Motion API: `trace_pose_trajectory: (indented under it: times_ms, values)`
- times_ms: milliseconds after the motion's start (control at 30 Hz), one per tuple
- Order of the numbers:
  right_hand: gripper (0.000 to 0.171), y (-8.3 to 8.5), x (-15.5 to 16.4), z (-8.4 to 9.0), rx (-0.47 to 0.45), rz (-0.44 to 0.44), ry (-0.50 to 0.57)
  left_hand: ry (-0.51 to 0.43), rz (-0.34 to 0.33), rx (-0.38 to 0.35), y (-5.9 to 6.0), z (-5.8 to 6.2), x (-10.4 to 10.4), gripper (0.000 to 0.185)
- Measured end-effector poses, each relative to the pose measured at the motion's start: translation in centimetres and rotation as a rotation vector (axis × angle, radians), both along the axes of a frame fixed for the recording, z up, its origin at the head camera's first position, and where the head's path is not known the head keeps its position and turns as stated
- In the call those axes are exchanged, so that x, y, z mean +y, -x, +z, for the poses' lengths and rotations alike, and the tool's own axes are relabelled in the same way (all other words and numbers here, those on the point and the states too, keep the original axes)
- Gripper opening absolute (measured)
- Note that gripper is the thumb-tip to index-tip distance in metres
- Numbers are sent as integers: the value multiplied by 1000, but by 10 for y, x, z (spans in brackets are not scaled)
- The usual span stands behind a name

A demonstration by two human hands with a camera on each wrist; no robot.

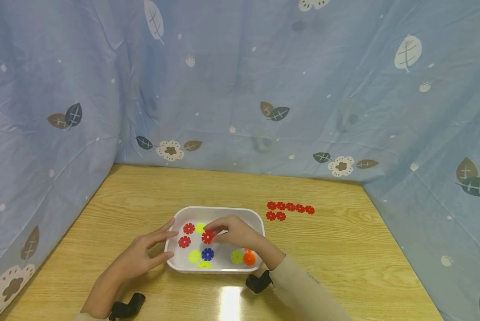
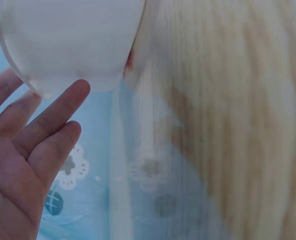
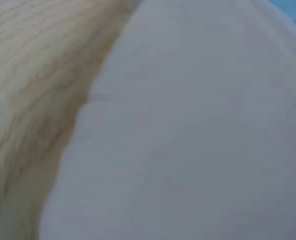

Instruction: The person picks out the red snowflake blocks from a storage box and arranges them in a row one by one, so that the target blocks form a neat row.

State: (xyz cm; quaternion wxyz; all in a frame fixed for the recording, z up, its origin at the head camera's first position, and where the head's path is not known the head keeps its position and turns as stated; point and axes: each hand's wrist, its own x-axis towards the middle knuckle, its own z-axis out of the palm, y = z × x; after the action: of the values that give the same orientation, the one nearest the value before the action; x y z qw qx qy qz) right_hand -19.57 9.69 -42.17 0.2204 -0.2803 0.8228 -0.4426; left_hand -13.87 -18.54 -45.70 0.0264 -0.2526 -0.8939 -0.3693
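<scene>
Low in the middle of the head view, our right hand point(image 1: 233, 232) pinches a red flower piece point(image 1: 207, 237) inside the white tray point(image 1: 219, 210). Our left hand point(image 1: 141, 256), fingers straight, steadies the tray's left wall. We should lift slowly, so nearby pieces stay put.

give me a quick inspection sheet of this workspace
surface: wooden table, glare spot at the near edge
job's things: white tray holding red, yellow, blue and orange discs; red disc pinched by the right hand; red discs in rows on the table right of the tray
clutter: nothing seen
grippers: left hand open, fingers against the tray's left wall; right hand inside the tray
cables: nothing seen
surroundings: blue leaf-print cloth on three sides
</scene>
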Motion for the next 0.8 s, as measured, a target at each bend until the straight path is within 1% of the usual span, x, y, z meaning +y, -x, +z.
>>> trace_pose_trajectory:
  times_ms: [233, 400, 667, 800]
  values:
    - [32, 1, 35, 11, -38, -140, 118, -21, -15, 12, 1, 0, 0, 44]
    - [35, 1, 57, 13, -79, -222, 205, -34, -20, 25, 2, -1, 0, 43]
    - [36, -1, 85, 8, -73, -370, 262, -16, 15, -48, -1, 1, 2, 43]
    - [39, -1, 97, 4, -81, -441, 315, -4, 23, -52, -2, 2, 2, 43]
